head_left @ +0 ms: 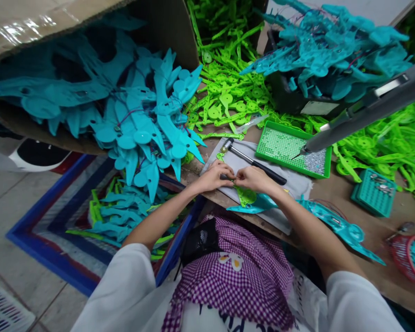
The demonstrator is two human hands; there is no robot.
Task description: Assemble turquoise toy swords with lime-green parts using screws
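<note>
My left hand [218, 176] and my right hand [253, 179] meet over the grey cloth, both with fingers closed. Beneath them a bright green plastic part [246, 196] sticks out toward me, and my left fingers grip its middle. A small dark piece shows at the left fingertips; its kind is unclear. The right fingertips pinch at the same spot, and what lies between them is hidden. Just beyond my hands rests a hammer [263, 167] with a black handle. A turquoise plastic shell [254, 204] lies under my right forearm.
A green perforated tray [280, 145] holds small metal pieces, with a grey power screwdriver [363, 103] hanging over it. A cardboard box [173, 34] spills turquoise shells at left. Green parts [228, 99] heap behind. A teal block [373, 193] and red basket [401, 258] stand right.
</note>
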